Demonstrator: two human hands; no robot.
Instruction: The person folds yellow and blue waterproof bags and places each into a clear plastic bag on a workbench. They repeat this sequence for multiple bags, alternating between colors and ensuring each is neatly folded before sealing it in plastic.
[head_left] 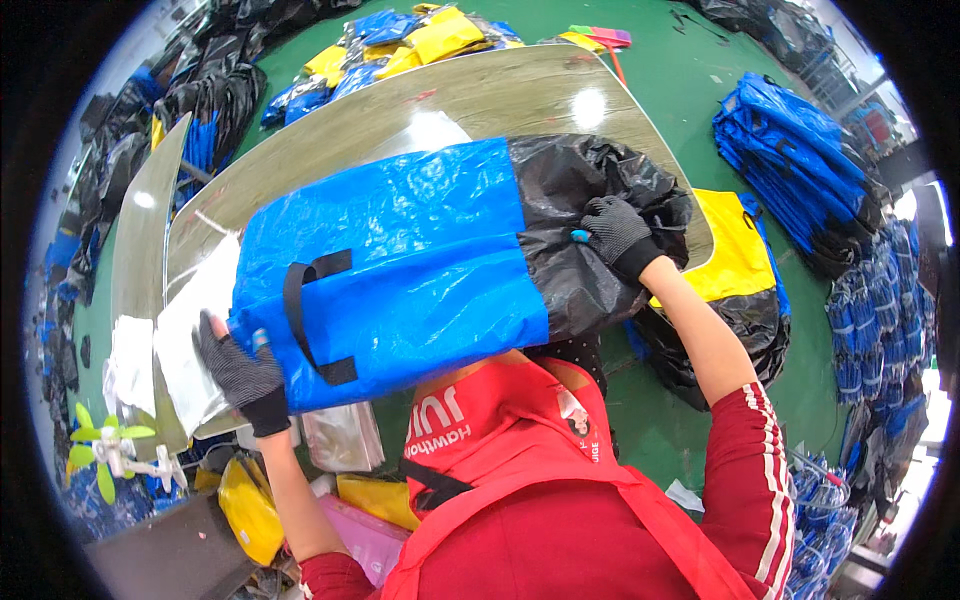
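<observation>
A large blue woven-plastic bag (390,260) with a gathered black plastic end (570,190) lies slantwise across the wood-patterned table (500,95), its near edge reaching my body. A black strap handle (297,310) is fixed to its left part. My left hand (240,370), in a dark grey glove with a bluish thumb tip, grips the bag's near left corner. Beneath and beside that corner is a white sheet (195,340). At the right, my right hand (620,235), gloved alike, closes on a fold of the crumpled black end. Some of its fingers are hidden in the folds.
Yellow and blue bags (440,38) are heaped beyond the table. Piled blue bags (790,150) lie on the green floor at far right. A yellow-and-black bag (735,250) sits beside the table's right end. A small green-bladed fan (110,450) stands at lower left.
</observation>
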